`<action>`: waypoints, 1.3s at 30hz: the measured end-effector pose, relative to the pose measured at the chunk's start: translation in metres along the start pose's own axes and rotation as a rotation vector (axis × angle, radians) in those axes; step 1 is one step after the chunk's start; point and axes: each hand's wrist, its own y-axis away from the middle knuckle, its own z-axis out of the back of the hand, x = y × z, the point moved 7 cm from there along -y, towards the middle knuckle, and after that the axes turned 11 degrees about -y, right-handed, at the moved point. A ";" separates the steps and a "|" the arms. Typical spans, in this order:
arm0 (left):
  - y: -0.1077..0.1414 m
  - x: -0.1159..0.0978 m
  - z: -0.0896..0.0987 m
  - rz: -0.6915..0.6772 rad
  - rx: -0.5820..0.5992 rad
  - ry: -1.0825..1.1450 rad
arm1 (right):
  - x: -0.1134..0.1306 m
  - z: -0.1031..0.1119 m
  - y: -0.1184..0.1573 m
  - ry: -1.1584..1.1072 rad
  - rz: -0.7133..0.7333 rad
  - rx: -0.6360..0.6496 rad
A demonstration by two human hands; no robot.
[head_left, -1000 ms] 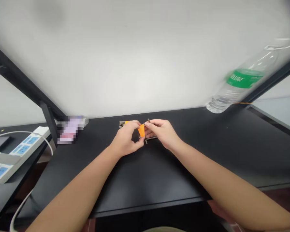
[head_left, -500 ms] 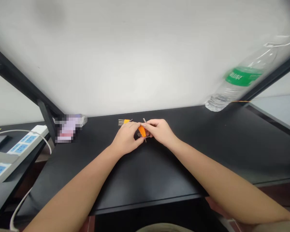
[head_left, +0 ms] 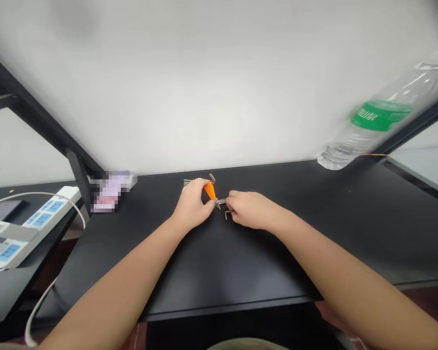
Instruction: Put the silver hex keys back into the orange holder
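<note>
Left hand [head_left: 192, 205]: thumb and fingers clamped on orange holder [head_left: 209, 190], above black surface [head_left: 241, 262]. Right hand [head_left: 250, 209]: fingers bunched at L-shaped metal keys [head_left: 221, 201], just right of holder; cannot tell if gripping one. Metal pins [head_left: 187, 183] beyond left hand. Clear bottle [head_left: 372, 116] far right, power strip [head_left: 42, 218] left.

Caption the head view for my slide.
Left hand grips orange holder; right hand at L-shaped metal keys on black table.

Black tabletop [head_left: 211, 272], bent metal keys [head_left: 222, 201], 1 green-labelled bottle [head_left: 381, 115], 1 pixelated item [head_left: 111, 192]
</note>
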 end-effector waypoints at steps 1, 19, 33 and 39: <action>0.000 0.000 0.000 0.012 0.004 0.006 | 0.003 0.001 0.000 -0.005 0.007 -0.007; 0.005 -0.007 0.001 0.027 0.041 0.048 | -0.020 0.025 -0.005 -1.514 -0.040 -0.637; 0.004 -0.019 0.002 -0.088 0.057 0.113 | 0.007 0.030 -0.004 -0.502 0.050 -0.559; 0.005 -0.021 0.004 -0.131 0.017 0.062 | 0.009 0.034 -0.003 -0.463 0.054 -0.515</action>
